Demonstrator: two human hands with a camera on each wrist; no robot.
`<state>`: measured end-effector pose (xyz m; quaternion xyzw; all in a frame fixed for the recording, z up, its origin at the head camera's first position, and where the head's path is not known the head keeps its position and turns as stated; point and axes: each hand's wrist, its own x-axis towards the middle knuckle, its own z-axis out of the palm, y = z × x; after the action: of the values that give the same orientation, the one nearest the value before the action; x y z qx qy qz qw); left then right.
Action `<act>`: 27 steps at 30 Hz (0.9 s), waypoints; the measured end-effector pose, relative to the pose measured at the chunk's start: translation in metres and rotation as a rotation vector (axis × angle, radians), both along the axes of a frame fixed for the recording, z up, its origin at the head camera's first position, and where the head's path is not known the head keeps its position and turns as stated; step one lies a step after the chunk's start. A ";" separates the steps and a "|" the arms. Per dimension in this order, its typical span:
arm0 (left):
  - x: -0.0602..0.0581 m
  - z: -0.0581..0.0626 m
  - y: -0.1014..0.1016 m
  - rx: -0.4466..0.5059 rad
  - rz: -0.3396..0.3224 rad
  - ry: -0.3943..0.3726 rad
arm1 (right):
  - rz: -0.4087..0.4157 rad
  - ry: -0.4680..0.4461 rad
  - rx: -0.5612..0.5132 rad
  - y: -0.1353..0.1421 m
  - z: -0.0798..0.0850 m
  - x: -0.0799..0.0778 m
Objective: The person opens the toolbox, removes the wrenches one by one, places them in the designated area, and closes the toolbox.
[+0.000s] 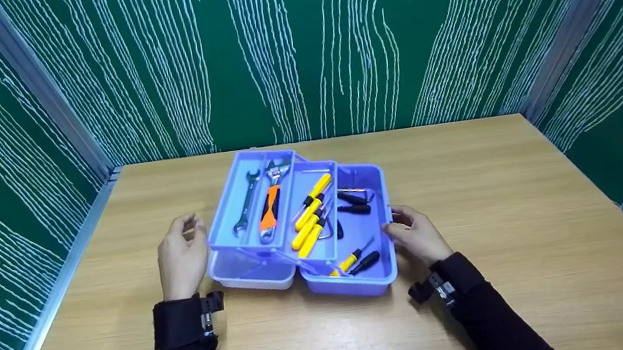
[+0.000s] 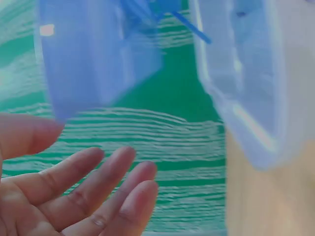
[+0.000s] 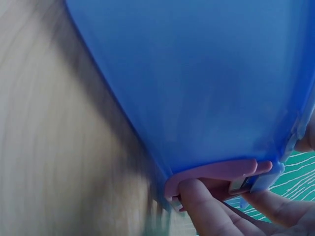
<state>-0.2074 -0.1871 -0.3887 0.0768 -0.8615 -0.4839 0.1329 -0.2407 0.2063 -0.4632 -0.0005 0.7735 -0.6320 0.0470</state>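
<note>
A purple plastic toolbox (image 1: 370, 191) stands on the table with its stepped trays folded out. In its left tray lie a dark open-end wrench (image 1: 246, 202) and an adjustable wrench (image 1: 270, 207) with an orange and black handle. Several yellow-handled screwdrivers (image 1: 312, 222) fill the middle tray. Black-handled tools (image 1: 365, 262) and another yellow screwdriver (image 1: 346, 263) lie in the base. My right hand (image 1: 419, 236) grips the toolbox's right side, its fingers at a pink handle (image 3: 216, 172) and the thumb near the rim. Left of the box, my left hand (image 1: 182, 256) hovers with loosely bent fingers, holding nothing.
The wooden table (image 1: 515, 191) extends around the toolbox on all sides. Green walls (image 1: 320, 49) with white wavy lines enclose the back and both sides. A clear, pale box section (image 1: 252, 274) sits under the left tray.
</note>
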 end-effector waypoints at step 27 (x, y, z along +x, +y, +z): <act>-0.078 0.072 0.048 -0.524 -0.409 -0.417 | -0.006 0.004 0.045 0.000 -0.001 -0.001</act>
<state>-0.2858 -0.1387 -0.3163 -0.0362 -0.9619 -0.2382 -0.1291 -0.2417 0.2067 -0.4638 0.0015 0.7876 -0.6147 0.0438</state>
